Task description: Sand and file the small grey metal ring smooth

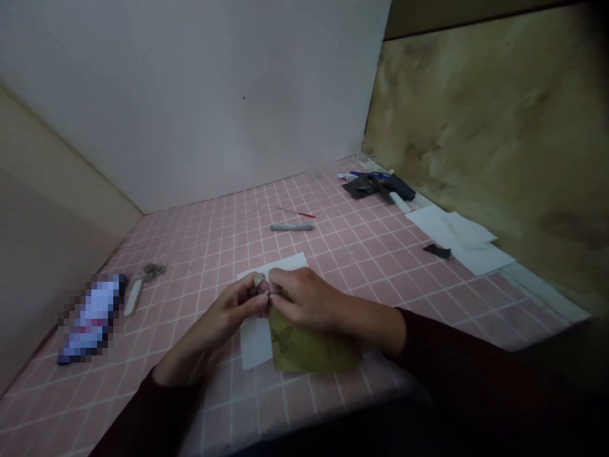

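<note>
My left hand (242,299) and my right hand (307,297) meet over the middle of the near table, fingertips almost touching. Both are closed in a pinch around something small and dark that I cannot make out, mostly hidden by the fingers. Under them lies a white sheet of paper (255,346). Partly over that paper is an olive-yellow sheet (314,352) with dark marks like a butterfly or leaves; my right hand is above its upper edge.
A grey stick (292,227) and a thin red-handled tool (304,214) lie beyond the hands. At left are a pixelated object (92,317), a white strip (134,297) and scissors (152,271). Dark scraps (361,186) and white papers (457,235) lie along the right wall.
</note>
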A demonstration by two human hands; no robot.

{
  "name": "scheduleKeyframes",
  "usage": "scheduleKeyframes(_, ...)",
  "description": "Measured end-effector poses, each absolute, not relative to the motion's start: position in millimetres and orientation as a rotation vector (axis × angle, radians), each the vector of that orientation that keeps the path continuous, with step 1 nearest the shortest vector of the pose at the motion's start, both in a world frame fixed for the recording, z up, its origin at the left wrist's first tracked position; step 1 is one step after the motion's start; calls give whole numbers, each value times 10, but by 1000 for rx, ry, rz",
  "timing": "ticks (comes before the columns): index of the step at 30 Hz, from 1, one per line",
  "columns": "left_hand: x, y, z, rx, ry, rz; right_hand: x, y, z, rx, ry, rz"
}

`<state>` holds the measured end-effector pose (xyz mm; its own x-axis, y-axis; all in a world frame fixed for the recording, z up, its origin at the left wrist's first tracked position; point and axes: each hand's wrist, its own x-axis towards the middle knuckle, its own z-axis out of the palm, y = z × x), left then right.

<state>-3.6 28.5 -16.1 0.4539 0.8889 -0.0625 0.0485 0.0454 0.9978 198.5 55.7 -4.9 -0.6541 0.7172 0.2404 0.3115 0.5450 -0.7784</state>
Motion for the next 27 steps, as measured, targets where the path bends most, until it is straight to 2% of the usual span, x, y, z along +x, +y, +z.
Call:
scheduleKeyframes(2,-51,293,-174,1382,888,775,1994,540,-53,-760,-2298,872)
scheduleKeyframes(4,-57,270,-144,1402,898,804,1984,562,-41,-852,-2236,979)
scheduleKeyframes(6,-63,243,-103,1452,1001,865,1964,614,-34,-1001,-2082,1274)
scheduleKeyframes(8,-68,235,-89,1490,1089,865,1954,660,-45,-1075,-1927,1728)
scheduleKeyframes(9,-68,240,-96,1480,1088,848,1957,670,-55,-1076,-1911,1777)
scheduleKeyframes(13,-45,273,-154,1289,1072,776,1996,601,-66,-872,-2241,1089)
scheduleKeyframes(15,-34,274,-154,1248,1058,779,2007,564,-51,-759,-2333,893)
scheduleKeyframes(17,-33,267,-129,1278,1078,826,2002,572,-40,-832,-2273,981)
scheduleKeyframes(20,-45,265,-104,1348,1143,904,1976,636,-56,-1056,-2016,1475)
scheduleKeyframes(22,-47,275,-125,1343,1154,883,1966,654,-78,-1097,-1940,1626)
scheduleKeyframes(27,-31,295,-189,1185,1031,821,1984,557,-74,-836,-2240,983)
